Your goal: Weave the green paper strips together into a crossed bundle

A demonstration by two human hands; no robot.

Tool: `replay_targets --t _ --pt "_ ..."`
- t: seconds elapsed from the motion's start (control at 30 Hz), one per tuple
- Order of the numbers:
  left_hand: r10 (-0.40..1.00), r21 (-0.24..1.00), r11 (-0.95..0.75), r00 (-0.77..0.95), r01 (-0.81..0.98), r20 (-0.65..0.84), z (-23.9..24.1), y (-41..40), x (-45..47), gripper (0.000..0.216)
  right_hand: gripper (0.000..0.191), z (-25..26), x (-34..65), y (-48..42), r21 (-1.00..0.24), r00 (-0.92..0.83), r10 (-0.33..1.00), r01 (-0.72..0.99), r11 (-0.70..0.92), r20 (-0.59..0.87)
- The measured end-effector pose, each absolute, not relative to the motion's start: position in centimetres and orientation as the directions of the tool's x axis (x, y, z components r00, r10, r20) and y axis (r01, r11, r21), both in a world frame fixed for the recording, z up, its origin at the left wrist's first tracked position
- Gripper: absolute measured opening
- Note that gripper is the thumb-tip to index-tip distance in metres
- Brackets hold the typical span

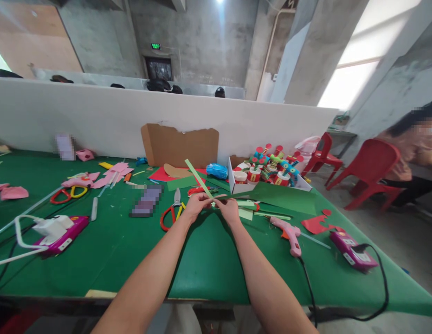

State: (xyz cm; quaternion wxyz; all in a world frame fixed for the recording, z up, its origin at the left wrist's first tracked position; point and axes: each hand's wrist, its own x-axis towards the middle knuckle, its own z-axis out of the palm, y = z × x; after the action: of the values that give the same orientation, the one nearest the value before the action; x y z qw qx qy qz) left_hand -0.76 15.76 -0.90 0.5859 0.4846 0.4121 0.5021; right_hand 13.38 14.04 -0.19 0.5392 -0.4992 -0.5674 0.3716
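My left hand (198, 205) pinches a light green paper strip (196, 176) near its lower end. The strip's long part slants up and away to the left. Fingertips of my right hand (227, 207) are closed at the same end, almost touching the left ones. A darker green strip seems to run off to the right there, but the exact join between the fingers is hidden. Left of my hands lie scissors (173, 211) with red and yellow handles. Pale green paper pieces (246, 214) lie just beyond my right hand.
A pink glue gun (288, 233) with a black cord lies at right, near a purple power strip (353, 251). Another power strip (64, 235) sits left. A white box (237, 188) of colourful spring figures, a blue pouch (216, 171) and cardboard (183, 144) stand behind. A person sits far right.
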Motion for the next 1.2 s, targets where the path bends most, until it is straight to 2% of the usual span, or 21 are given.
replay_targets --t 0.5,0.73,0.83,1.03,1.2 --pt "0.989 0.989 -0.025 0.142 -0.147 0.046 -1.2 16.0 -0.7 0.041 0.015 -0.6 13.4 14.4 -0.927 0.068 0.976 0.333 0.173 0.207" --pt "0.986 0.987 -0.010 0.161 -0.158 0.036 -1.4 16.0 -0.7 0.042 0.016 -0.7 13.5 14.6 -0.938 0.059 0.985 0.320 0.132 0.159" --pt "0.986 0.985 0.002 0.167 -0.170 0.027 -1.3 15.8 -0.6 0.042 0.014 -0.8 13.5 14.6 -0.949 0.059 0.987 0.287 0.130 0.153" --pt "0.991 0.983 0.021 0.135 -0.184 0.004 -1.2 15.7 -0.4 0.039 0.015 -1.8 13.3 14.9 -0.990 0.062 0.991 0.094 0.108 0.114" --pt "0.992 0.969 0.079 0.113 -0.233 -0.054 -1.0 15.5 -0.3 0.037 0.019 -2.2 13.3 15.0 -0.995 0.028 0.995 -0.002 0.096 0.096"
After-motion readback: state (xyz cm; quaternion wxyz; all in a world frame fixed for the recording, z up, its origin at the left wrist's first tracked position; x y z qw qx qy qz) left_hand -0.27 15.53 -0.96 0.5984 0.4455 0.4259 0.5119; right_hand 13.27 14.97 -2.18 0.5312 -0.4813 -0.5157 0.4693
